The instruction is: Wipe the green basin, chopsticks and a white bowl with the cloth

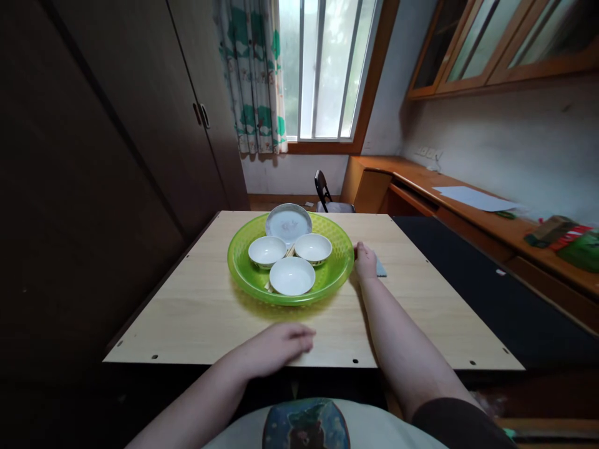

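A round green plastic basket [290, 259] sits in the middle of a pale wooden tabletop [187, 318]. Inside it stand several white bowls, one at the left [266, 251], one at the right [313, 247] and one at the front [292, 275]. A white plate with a faint pattern [288, 223] leans against the basket's far rim. Chopsticks [290, 251] lie between the bowls, mostly hidden. My right hand [365, 260] rests just right of the basket, against a small blue-grey cloth [381, 269]. My left hand [276, 349] lies flat near the table's front edge, touching only the tabletop.
A tall dark wardrobe [116, 125] stands along the left of the table. To the right, a wooden desk [449, 199] holds white paper and colourful packets. A dark surface [486, 280] lies between table and desk. A black chair [324, 192] stands beyond the table, below a curtained window.
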The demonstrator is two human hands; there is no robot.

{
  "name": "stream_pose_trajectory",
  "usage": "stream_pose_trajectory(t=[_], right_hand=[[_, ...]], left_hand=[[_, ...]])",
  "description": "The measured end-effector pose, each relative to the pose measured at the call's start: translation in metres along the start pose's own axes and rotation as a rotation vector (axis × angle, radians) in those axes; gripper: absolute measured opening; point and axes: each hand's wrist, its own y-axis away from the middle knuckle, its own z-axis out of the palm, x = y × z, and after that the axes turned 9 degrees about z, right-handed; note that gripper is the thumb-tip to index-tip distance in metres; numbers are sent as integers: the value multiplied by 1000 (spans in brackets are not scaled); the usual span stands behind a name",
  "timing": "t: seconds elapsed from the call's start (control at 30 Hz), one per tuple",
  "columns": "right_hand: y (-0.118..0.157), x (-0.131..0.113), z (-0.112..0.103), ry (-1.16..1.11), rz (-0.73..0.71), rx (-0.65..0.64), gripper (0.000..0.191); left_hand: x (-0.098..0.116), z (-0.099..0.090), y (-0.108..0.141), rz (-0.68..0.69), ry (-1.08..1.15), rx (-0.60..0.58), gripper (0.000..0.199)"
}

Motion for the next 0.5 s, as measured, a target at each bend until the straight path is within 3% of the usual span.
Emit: stream_pose_trajectory(t=[0.03,0.1,0.17,0.23,0.3,0.37,0.43,0.5], right_hand=[[0,0,0,2,-5,8,51],[0,1,0,0,-3,13,52],[0,1,-1,4,6,14,53],[0,1,-1,15,13,22,54],[0,1,-1,23,17,37,56],[-1,1,-2,20,23,45,57],[-1,1,-2,9,29,54,58],[-1,1,-2,-5,35,62,58]], left_hand=[[12,-2,7,20,-105,-100,40],[38,-12,13,132,-194,-119,34],[61,-33,6,303,-325,49,26],[74,-60,-12,343,-556,223,19],[75,-86,-33,219,-813,347,22],[70,-101,-52,57,-961,386,20],[63,-105,-65,-72,-970,358,20],[59,-102,-74,-189,-953,250,30]])
